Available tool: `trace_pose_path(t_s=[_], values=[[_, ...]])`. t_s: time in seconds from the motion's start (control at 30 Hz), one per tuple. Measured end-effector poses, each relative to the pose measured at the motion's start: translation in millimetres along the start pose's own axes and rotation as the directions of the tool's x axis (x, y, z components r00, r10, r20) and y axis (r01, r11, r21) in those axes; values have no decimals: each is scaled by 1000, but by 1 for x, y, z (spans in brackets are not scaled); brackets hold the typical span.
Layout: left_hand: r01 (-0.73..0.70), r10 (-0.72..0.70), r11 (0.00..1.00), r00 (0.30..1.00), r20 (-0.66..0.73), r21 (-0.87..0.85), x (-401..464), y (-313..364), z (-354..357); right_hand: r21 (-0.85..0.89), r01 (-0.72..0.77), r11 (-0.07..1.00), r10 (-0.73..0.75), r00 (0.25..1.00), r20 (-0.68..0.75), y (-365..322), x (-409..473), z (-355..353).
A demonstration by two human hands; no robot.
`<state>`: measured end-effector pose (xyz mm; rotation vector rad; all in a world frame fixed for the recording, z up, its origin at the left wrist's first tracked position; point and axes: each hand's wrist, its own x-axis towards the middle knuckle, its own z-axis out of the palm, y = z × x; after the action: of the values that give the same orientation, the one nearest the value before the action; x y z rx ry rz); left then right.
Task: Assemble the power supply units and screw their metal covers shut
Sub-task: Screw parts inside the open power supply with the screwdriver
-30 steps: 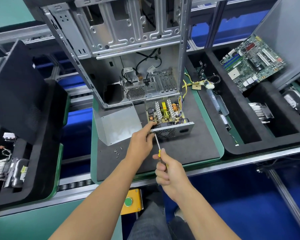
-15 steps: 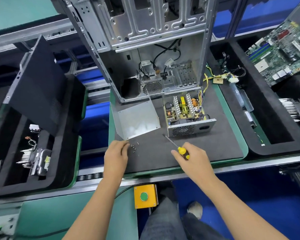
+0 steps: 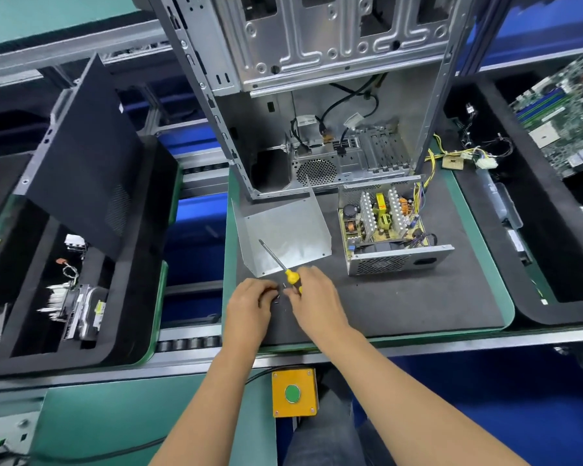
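Observation:
An open power supply unit [image 3: 389,230] with its circuit board exposed stands on the dark mat [image 3: 418,304]. Its bent metal cover [image 3: 283,235] lies to the left, apart from it. My right hand [image 3: 313,301] grips a yellow-handled screwdriver [image 3: 280,264] whose shaft points up-left over the cover. My left hand [image 3: 249,304] has its fingers curled over several small screws [image 3: 280,292] on the mat, just in front of the cover; whether it pinches one is hidden. The two hands almost touch.
An empty computer case [image 3: 317,95] stands behind the mat. Black foam trays hold parts: a heatsink and a black side panel [image 3: 81,163] on the left, cables [image 3: 465,158] and a motherboard [image 3: 562,122] on the right. A yellow box with a green button [image 3: 293,393] sits below the bench edge.
Both hands left the power supply unit and came down-left to the loose screws. The right hand moved left beside the left hand, and the screwdriver shaft now lies over the cover.

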<state>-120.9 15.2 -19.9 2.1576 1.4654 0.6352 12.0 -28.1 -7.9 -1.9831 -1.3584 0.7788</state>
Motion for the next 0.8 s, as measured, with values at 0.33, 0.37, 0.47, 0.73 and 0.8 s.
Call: trace_pose_path(t_s=[0.33, 0.37, 0.47, 0.73, 0.8], values=[[143, -153, 973, 987, -41, -183, -4, -5, -4, -136, 39, 990, -45, 998, -46, -8, 12, 13], [187, -200, 954, 979, -36, -233, -5, -3, -5, -76, 10, 997, -15, 998, -64, -8, 11, 10], [383, -405, 780, 912, 68, -496, -9, 13, 0, 256, -79, 963, 115, 985, -129, -5, -1, -7], [623, -342, 71, 749, 567, -779, -16, 84, 44, 416, -77, 906, 173, 965, -198, 41, -42, -71], [660, -312, 42, 722, 618, -750, -17, 93, 53, 330, -71, 941, 145, 968, -204, 54, -49, -83]])
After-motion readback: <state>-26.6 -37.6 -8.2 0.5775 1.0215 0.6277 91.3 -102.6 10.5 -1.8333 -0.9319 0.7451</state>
